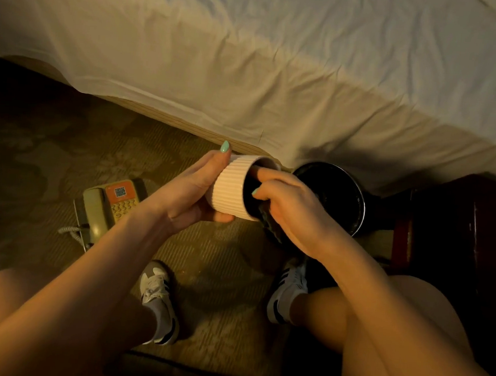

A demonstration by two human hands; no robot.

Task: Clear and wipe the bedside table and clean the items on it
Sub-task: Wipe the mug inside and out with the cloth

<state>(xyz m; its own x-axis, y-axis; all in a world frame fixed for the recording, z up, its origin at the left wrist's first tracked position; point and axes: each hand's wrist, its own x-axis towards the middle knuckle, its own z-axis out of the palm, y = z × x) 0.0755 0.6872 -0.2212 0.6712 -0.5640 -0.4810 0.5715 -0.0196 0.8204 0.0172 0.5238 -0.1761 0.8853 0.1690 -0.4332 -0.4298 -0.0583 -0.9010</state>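
The left hand (195, 188) grips a ribbed cup (230, 186) on its side above the floor, near the bed (279, 58). Right-hand fingers (266, 177) reach inside, clenched on a dark cloth (271, 221), judging as wiping. The phone (109, 204) sits cleared onto the floor, left. The table (458, 226) at right probably awaits wiping.

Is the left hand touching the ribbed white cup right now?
Touching. The head view shows the left hand wrapped around the base of the ribbed white cup, fingers over its top and thumb beneath, with no gap.
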